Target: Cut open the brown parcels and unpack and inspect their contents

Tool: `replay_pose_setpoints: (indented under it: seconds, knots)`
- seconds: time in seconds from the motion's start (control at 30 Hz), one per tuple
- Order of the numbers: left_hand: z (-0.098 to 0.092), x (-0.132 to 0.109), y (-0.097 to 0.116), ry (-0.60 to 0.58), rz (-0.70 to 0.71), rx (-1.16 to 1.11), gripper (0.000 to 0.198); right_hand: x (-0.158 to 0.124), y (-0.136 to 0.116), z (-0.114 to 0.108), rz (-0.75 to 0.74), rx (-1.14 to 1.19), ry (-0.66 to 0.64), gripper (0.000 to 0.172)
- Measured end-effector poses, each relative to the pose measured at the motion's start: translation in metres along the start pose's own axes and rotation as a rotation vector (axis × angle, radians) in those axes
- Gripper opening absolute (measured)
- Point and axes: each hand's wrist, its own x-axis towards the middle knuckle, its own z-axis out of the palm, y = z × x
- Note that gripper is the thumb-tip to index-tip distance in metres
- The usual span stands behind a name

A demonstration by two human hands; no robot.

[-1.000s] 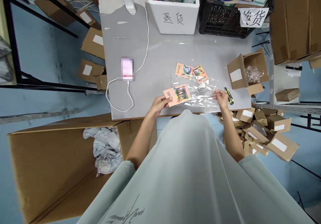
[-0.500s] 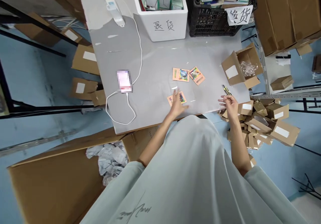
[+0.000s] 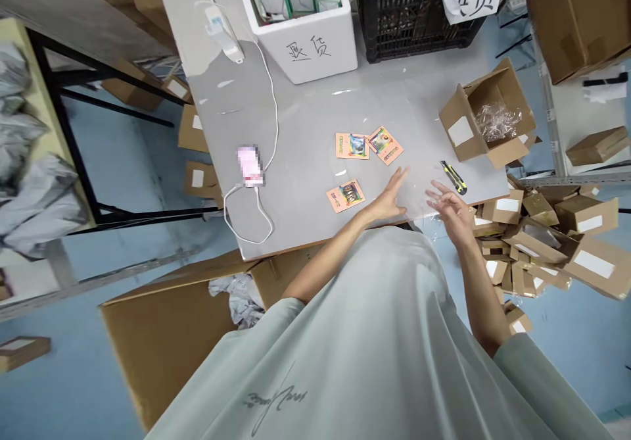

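My left hand [image 3: 391,198] reaches over the front of the grey table with its fingers apart, holding nothing I can see. Just to its left lies an orange card pack [image 3: 345,196]. Farther back, two more orange packs, one flat on the left [image 3: 352,145] and one tilted [image 3: 385,145], touch at their corners. My right hand [image 3: 449,208] hovers at the table's front edge, fingers spread. Beside it rests a yellow-and-black box cutter [image 3: 453,177]. Something faint and clear, perhaps plastic film, shows near the edge between the hands; I cannot make it out well.
An open carton [image 3: 466,131] with crumpled clear plastic stands at the right. Behind are a white foam box [image 3: 320,55] and a black crate [image 3: 424,35]. A phone [image 3: 251,166] on a white cable lies left. Small cartons [image 3: 542,229] are piled on the floor.
My left hand has left the nearest card pack and moved right, toward my right hand. The fingers of my right hand have spread. The view has shifted and turned slightly.
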Motion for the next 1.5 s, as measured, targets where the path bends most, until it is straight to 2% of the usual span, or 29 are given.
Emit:
replay_pose_setpoints:
  seconds: [0.03, 0.07, 0.13, 0.17, 0.23, 0.3, 0.33, 0.4, 0.47, 0.53, 0.6, 0.7, 0.77, 0.87, 0.97, 1.07, 1.13, 1.17, 1.27, 1.33, 1.37, 1.43, 1.5]
  knots:
    - [0.008, 0.008, 0.004, -0.026, 0.023, 0.051, 0.094, 0.006, -0.002, -0.003, 0.033, 0.073, -0.041, 0.038]
    - [0.016, 0.017, 0.008, -0.034, 0.036, 0.082, 0.083, 0.014, -0.003, -0.007, 0.057, 0.120, -0.069, 0.040]
    - [0.031, 0.037, 0.017, 0.003, 0.011, 0.052, 0.053, 0.032, -0.006, -0.022, 0.069, 0.122, -0.093, 0.041]
    - [0.037, 0.049, 0.021, 0.039, -0.029, -0.002, 0.044, 0.042, -0.006, -0.034, 0.055, 0.088, -0.085, 0.040]
    - [0.043, 0.073, 0.030, 0.149, -0.171, -0.163, 0.044, 0.066, -0.003, -0.064, -0.009, -0.047, -0.013, 0.035]
    - [0.045, 0.101, 0.039, 0.327, -0.317, -0.300, 0.044, 0.086, 0.002, -0.096, -0.116, -0.272, 0.081, 0.026]
    - [0.047, 0.115, 0.045, 0.412, -0.343, -0.353, 0.043, 0.094, 0.004, -0.108, -0.180, -0.402, 0.103, 0.021]
    - [0.054, 0.145, 0.060, 0.529, -0.334, -0.443, 0.044, 0.104, 0.006, -0.124, -0.316, -0.643, 0.052, 0.012]
    - [0.067, 0.173, 0.081, 0.564, -0.291, -0.492, 0.041, 0.109, 0.004, -0.129, -0.431, -0.804, -0.055, 0.009]
    - [0.083, 0.198, 0.104, 0.534, -0.243, -0.486, 0.033, 0.115, -0.001, -0.131, -0.491, -0.882, -0.089, 0.015]
    - [0.097, 0.221, 0.125, 0.458, -0.189, -0.432, 0.031, 0.129, -0.006, -0.138, -0.507, -0.894, -0.035, 0.020]
    - [0.104, 0.249, 0.143, 0.315, -0.083, -0.250, 0.054, 0.169, -0.013, -0.159, -0.494, -0.856, 0.048, 0.019]
    - [0.100, 0.267, 0.145, 0.259, -0.010, -0.040, 0.071, 0.205, -0.018, -0.172, -0.436, -0.860, 0.046, 0.022]
    - [0.091, 0.295, 0.135, 0.182, -0.025, 0.369, 0.078, 0.258, -0.023, -0.173, -0.177, -1.035, -0.015, 0.022]
    - [0.088, 0.323, 0.120, 0.052, -0.164, 0.795, 0.065, 0.296, -0.021, -0.155, 0.190, -1.274, -0.121, 0.026]
    - [0.093, 0.342, 0.107, -0.091, -0.288, 1.073, 0.050, 0.314, -0.016, -0.136, 0.356, -1.327, -0.197, 0.034]
    - [0.096, 0.346, 0.104, -0.124, -0.325, 1.136, 0.046, 0.316, -0.015, -0.132, 0.401, -1.329, -0.235, 0.038]
    - [0.096, 0.344, 0.104, -0.104, -0.302, 1.133, 0.047, 0.315, -0.016, -0.132, 0.424, -1.335, -0.256, 0.039]
    - [0.088, 0.319, 0.108, 0.054, -0.054, 1.028, 0.050, 0.299, -0.024, -0.138, 0.449, -1.367, -0.306, 0.035]
    - [0.076, 0.284, 0.107, 0.208, 0.109, 0.941, 0.050, 0.277, -0.031, -0.146, 0.402, -1.397, -0.304, 0.034]
    - [0.068, 0.262, 0.103, 0.287, 0.141, 0.901, 0.049, 0.263, -0.035, -0.150, 0.364, -1.415, -0.275, 0.037]
    - [0.052, 0.210, 0.086, 0.425, 0.100, 0.828, 0.045, 0.233, -0.039, -0.157, 0.151, -1.367, -0.076, 0.041]
    - [0.035, 0.153, 0.059, 0.514, -0.042, 0.755, 0.042, 0.203, -0.040, -0.160, -0.064, -1.275, 0.074, 0.040]
